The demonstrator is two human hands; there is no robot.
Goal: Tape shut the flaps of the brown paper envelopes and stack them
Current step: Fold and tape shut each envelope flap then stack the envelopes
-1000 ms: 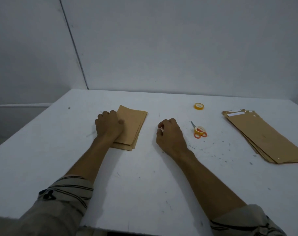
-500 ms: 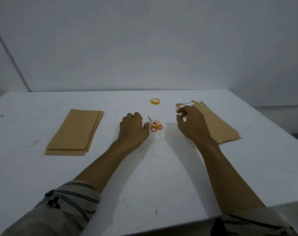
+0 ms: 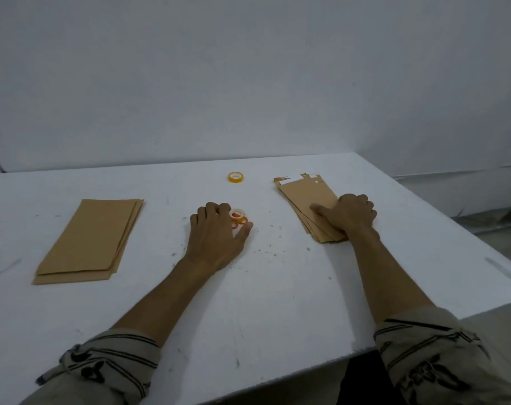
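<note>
Fetching step: right hand (image 3: 350,214) gripped the unsealed envelopes (image 3: 305,197), fingers curled at the edge; left hand (image 3: 216,238) cupped tape roll (image 3: 237,213) and scissors (image 3: 239,225), hold unclear. Next, I'd guess: slide one envelope centre.

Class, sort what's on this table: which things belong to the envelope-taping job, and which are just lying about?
Job: right envelope pile, left envelope stack, near tape roll, orange scissors.
Lying about: far tape roll, untouched, perhaps spare; dark specks on the table.
</note>
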